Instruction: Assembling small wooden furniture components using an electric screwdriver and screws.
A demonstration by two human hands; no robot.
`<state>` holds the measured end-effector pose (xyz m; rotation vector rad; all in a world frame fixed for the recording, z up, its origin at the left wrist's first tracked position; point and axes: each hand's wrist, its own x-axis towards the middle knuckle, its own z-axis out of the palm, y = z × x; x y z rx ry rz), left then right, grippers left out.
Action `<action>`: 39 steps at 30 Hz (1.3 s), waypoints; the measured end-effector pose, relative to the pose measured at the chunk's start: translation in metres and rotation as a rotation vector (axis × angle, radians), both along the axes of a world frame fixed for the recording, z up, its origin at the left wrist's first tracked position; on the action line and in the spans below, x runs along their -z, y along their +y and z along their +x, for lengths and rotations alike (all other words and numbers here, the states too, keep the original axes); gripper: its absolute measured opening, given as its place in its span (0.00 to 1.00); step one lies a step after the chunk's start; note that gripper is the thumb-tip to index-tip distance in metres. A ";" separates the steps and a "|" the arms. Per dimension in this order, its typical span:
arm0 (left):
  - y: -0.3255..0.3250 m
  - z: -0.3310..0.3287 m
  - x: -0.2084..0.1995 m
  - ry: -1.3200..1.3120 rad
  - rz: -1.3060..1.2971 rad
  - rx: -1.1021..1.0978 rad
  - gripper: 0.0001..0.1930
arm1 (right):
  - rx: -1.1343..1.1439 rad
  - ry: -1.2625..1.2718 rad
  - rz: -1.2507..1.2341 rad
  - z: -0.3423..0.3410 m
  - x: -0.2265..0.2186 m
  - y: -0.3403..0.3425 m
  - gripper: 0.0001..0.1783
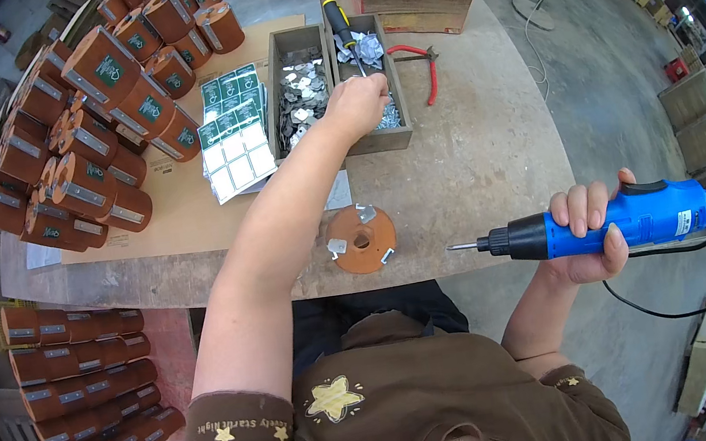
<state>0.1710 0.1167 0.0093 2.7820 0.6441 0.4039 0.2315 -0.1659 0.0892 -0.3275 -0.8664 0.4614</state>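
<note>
My left hand [360, 103] reaches into the right compartment of a wooden box [378, 140], among small bluish-silver pieces [390, 113]. Its fingers are curled down together, and their tips are hidden. Just beyond it, a screwdriver [338, 22] with a black-and-yellow handle leans in that compartment. Off the table's right front edge, my right hand [590, 229] is wrapped round a blue electric screwdriver [655, 212], its bit pointing left. Near the front edge, between my hands, lies a round orange-brown piece [364, 259] with a centre hole and several small metal plates at its rim.
Flat metal pieces [302, 93] fill the box's left compartment. Left of it lie green-and-white label sheets [238, 160]; right of it, red-handled pliers [430, 76]. Stacked orange-brown cylinders [96, 67] crowd the left side, with more rows [79, 377] below. A cord [686, 315] trails from the electric screwdriver.
</note>
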 end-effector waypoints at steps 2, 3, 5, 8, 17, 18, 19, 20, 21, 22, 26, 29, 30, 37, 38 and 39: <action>-0.018 -0.013 -0.022 -0.286 -0.521 -0.022 0.09 | 0.061 0.000 -0.012 -0.001 -0.004 -0.002 0.32; -0.032 -0.027 -0.035 -0.425 -0.800 0.002 0.11 | 0.062 0.001 -0.007 -0.002 -0.005 0.000 0.32; -0.070 -0.058 -0.056 -0.663 -1.348 -0.011 0.13 | 0.143 0.031 0.019 -0.007 -0.010 0.006 0.31; -0.118 -0.101 -0.052 -0.935 -1.939 -0.050 0.11 | 0.171 0.036 0.121 -0.024 -0.020 0.020 0.30; -0.160 -0.140 -0.053 -1.129 -2.225 -0.179 0.09 | 0.179 -0.121 0.130 -0.066 -0.032 0.036 0.30; -0.160 -0.141 -0.053 -1.125 -2.226 -0.173 0.09 | 0.183 -0.124 0.131 -0.067 -0.032 0.035 0.30; -0.160 -0.143 -0.052 -1.114 -2.209 -0.167 0.09 | 0.180 -0.125 0.138 -0.068 -0.032 0.034 0.30; -0.161 -0.144 -0.052 -1.103 -2.191 -0.160 0.09 | 0.176 -0.126 0.144 -0.070 -0.032 0.033 0.30; -0.163 -0.145 -0.052 -1.101 -2.193 -0.156 0.09 | 0.179 -0.128 0.145 -0.070 -0.032 0.032 0.30; -0.164 -0.146 -0.054 -1.107 -2.167 -0.151 0.09 | 0.173 -0.115 0.148 -0.070 -0.032 0.029 0.31; -0.167 -0.149 -0.051 -1.093 -2.126 -0.091 0.08 | 0.172 -0.118 0.153 -0.073 -0.033 0.023 0.33; -0.168 -0.152 -0.050 -1.084 -2.131 -0.095 0.06 | 0.164 -0.138 0.153 -0.076 -0.035 0.022 0.34; -0.168 -0.154 -0.050 -1.088 -2.129 -0.094 0.06 | 0.161 -0.139 0.154 -0.076 -0.035 0.021 0.34; -0.175 -0.164 -0.051 -0.929 -2.137 -0.048 0.02 | -0.060 -0.398 0.262 -0.065 -0.042 0.014 0.37; -0.176 -0.164 -0.054 -0.901 -2.146 -0.027 0.03 | -0.075 -0.426 0.281 -0.064 -0.043 0.012 0.38; -0.177 -0.164 -0.056 -0.904 -2.145 -0.030 0.03 | -0.062 -0.428 0.291 -0.064 -0.043 0.011 0.38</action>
